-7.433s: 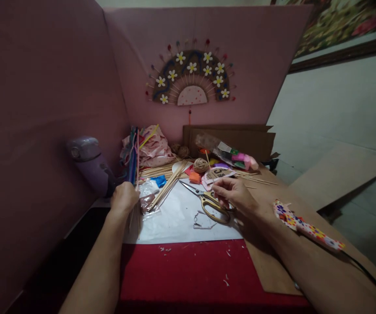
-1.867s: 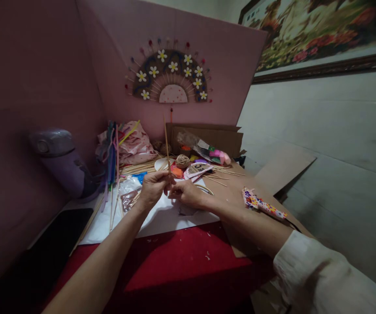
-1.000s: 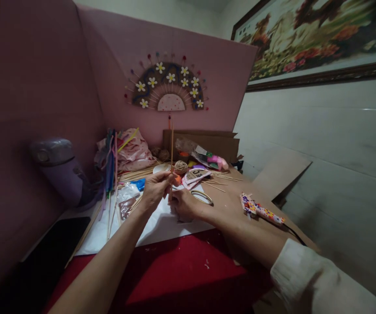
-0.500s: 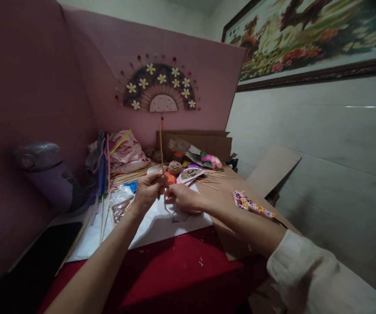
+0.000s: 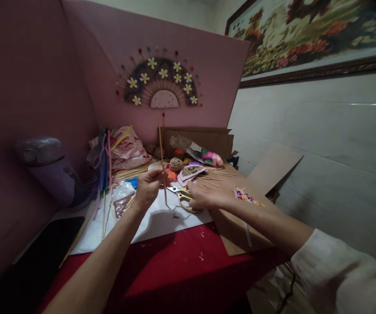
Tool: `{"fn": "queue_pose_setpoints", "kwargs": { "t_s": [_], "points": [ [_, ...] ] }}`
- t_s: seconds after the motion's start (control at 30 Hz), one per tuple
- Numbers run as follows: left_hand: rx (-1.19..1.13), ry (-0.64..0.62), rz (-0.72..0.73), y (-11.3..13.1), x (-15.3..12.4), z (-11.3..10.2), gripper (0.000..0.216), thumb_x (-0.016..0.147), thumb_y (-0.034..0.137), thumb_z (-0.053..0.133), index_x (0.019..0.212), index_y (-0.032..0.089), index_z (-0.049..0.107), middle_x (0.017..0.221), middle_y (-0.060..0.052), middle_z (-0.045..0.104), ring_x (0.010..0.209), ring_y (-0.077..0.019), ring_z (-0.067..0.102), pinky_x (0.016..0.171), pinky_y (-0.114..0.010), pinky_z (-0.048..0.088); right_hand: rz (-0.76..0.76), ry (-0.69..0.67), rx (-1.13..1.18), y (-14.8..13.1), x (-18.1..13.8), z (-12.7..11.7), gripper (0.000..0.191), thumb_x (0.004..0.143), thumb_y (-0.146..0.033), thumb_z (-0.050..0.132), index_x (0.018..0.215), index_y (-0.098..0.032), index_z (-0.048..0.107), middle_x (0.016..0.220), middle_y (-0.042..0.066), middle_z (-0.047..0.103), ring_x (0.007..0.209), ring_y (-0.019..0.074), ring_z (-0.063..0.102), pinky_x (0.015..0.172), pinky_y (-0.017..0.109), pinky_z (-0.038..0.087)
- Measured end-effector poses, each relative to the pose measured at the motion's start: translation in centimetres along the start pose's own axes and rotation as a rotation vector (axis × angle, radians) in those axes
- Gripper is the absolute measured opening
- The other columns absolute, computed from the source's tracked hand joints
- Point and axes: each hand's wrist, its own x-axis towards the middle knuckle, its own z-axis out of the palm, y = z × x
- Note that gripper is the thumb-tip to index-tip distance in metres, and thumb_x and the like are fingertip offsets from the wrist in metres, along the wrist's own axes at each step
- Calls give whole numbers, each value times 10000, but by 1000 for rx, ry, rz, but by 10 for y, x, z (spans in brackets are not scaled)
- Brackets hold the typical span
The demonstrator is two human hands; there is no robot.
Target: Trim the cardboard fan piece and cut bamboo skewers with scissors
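1. Pink panel (image 5: 214, 78) closes off the far side. Flower-dotted fan (image 5: 163, 73) on it at twelve o'clock (clock read from the left hand, twelve away from the person), probably put up high to keep it out of the clutter. Framed picture (image 5: 312, 35) at two, on the wall.

2. Worktop (image 5: 174, 279) wears red cloth (image 5: 161, 257) at six o'clock; white paper (image 5: 153, 226) lies over it mid-view, presumably to spare the cloth.

3. Left hand (image 5: 150, 187): fingers pinched around a thin wooden stick (image 5: 161, 146), above the paper. Stick near upright, long end up, short end below the fingers. Low hold likely leaves the bottom end reachable. One stick or two together, cannot tell.

4. Right hand (image 5: 204, 195): three o'clock, fingers bent down over the handles of the scissors (image 5: 181, 194). Gripping or merely resting, cannot tell; fingertips partly hidden. Blades point towards the stick, which suggests a handy lie for that hand.

5. Supplies sit at the back, seemingly within reach without crowding: pink cloth (image 5: 130, 148) at eleven, string ball (image 5: 176, 164) at one, spare sticks (image 5: 132, 175) around ten.

6. Edges: bottle (image 5: 47, 174) at nine. Flower-patterned tool (image 5: 248, 198) at three, past the right hand, on brown board (image 5: 240, 235), perhaps there as protection.
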Motion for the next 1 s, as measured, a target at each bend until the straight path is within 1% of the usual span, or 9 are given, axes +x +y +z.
{"fn": "queue_pose_setpoints", "kwargs": {
  "t_s": [0.1,0.17,0.27,0.33,0.43,0.57,0.67,0.8,1.0],
  "points": [
    [-10,10,-15,1,-1,0,246,678,370,659,600,148,587,541,5,595,485,-117,580,474,-229,486,87,-41,40,-2,5,-6,540,603,-184,625,1125,-118,500,914,110,606,707,188,549,590,278,432],
    [-11,16,-24,1,-1,-1,237,674,365,662,614,147,589,538,9,592,478,-117,581,474,-232,492,74,-18,85,-1,3,-15,502,625,-190,615,1117,-138,527,939,95,605,708,171,543,590,264,426],
    [-19,20,-35,2,-1,-3,243,677,371,658,622,146,587,540,11,591,473,-117,583,474,-236,496,7,22,218,5,-15,-32,369,606,-239,688,963,-166,631,919,75,610,762,174,540,623,252,420],
    [-30,21,-41,3,-1,-3,250,676,380,656,625,146,584,539,13,590,470,-119,586,471,-239,496,7,39,346,10,-32,-39,315,632,-311,691,913,-174,648,822,58,606,706,156,533,579,244,410],
    [-36,20,-42,3,-1,-2,253,663,381,664,624,145,581,534,11,594,469,-125,592,461,-236,489,94,27,519,17,-55,-39,302,775,-391,537,970,-172,608,643,14,534,470,91,437,420,222,331],
    [-1,-24,-30,2,1,1,248,668,365,661,595,140,585,516,-3,602,465,-123,588,452,-223,476,119,-18,731,20,-70,-33,294,765,-419,578,896,-157,553,604,-14,482,449,76,420,409,213,340],
    [13,-46,-25,6,3,1,253,679,358,659,577,136,591,516,-7,605,472,-121,593,455,-215,473,61,9,705,16,-78,-35,355,722,-420,653,901,-156,497,676,-8,496,547,90,455,479,215,370],
    [-55,-111,-79,17,0,0,253,695,351,664,599,128,593,509,-14,618,452,-133,605,431,-211,461,41,30,549,5,-90,-43,405,708,-393,687,966,-179,460,758,-10,480,648,108,452,559,223,371],
    [-239,-383,-320,23,-18,-1,228,716,310,658,626,109,597,448,-34,613,344,-144,567,347,-199,404,-92,-10,520,1,-91,-41,278,825,-389,552,987,-183,460,758,-18,430,646,103,392,585,229,335]
  ]
}}
